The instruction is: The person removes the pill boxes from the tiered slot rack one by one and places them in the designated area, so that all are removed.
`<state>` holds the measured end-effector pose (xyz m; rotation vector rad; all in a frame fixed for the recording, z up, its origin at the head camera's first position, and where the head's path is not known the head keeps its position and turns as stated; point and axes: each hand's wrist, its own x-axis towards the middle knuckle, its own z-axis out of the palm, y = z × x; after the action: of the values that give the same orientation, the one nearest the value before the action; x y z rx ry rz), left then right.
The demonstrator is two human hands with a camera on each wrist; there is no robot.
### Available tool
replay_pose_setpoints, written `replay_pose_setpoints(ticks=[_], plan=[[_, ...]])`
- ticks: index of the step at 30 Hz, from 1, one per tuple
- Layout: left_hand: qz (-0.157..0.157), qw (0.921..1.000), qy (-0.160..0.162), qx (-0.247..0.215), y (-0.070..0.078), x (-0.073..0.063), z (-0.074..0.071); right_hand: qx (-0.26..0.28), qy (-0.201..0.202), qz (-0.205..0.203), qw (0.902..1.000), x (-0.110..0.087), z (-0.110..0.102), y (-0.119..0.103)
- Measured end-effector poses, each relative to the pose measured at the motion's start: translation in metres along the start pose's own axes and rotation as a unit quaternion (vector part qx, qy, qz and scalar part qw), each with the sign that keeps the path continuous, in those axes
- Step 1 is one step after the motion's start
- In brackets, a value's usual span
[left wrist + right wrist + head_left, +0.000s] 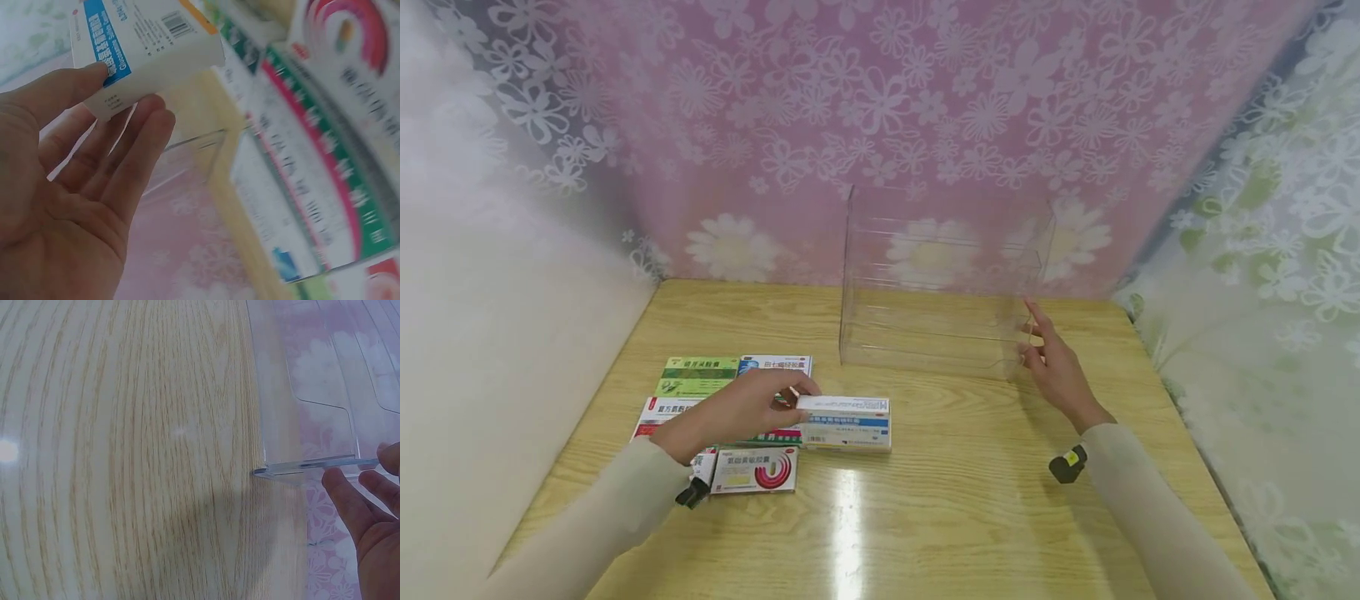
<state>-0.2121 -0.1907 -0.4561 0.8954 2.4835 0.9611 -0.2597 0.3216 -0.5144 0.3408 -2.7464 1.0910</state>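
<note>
My left hand point(748, 408) pinches a white medicine box with a blue stripe point(846, 425) between thumb and fingers at one end. The left wrist view shows the box's barcode side point(147, 44), with the thumb on its face and the other fingers behind. In the head view the box overlaps the right edge of a group of medicine boxes. My right hand point(1060, 371) is at the right side of a clear plastic tiered rack point(925, 337). Its fingertips point(334, 478) touch the rack's side panel point(312, 466), seen edge-on in the right wrist view.
On the wooden table point(940, 517) lie several medicine boxes, including a green one point(692, 375), a white and blue one point(775, 363) and one with a pink curved design point(756, 469). A pink flowered backdrop point(887, 108) stands behind the rack.
</note>
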Motion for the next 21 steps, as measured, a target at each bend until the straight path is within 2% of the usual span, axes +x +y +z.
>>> replay_pose_setpoints(ticks=[6,9,13,17,21], plan=[[-0.019,0.9981,-0.056,-0.016,-0.017,-0.012,0.025,-0.002,0.003,0.000,1.0000,-0.002,-0.001,-0.002],[-0.032,0.9968,-0.072,-0.017,-0.021,-0.014,0.033,0.002,0.000,0.005,1.0000,-0.002,-0.002,-0.002],[-0.038,0.9956,-0.080,-0.031,-0.026,-0.015,0.038,0.004,-0.001,0.005,1.0000,-0.002,-0.001,-0.002],[-0.031,0.9959,-0.084,-0.009,-0.033,-0.016,0.042,0.006,-0.002,0.004,1.0000,-0.002,-0.001,-0.001],[-0.036,0.9971,-0.064,0.016,-0.038,-0.018,0.048,0.007,-0.006,0.003,0.9999,-0.001,-0.001,0.000]])
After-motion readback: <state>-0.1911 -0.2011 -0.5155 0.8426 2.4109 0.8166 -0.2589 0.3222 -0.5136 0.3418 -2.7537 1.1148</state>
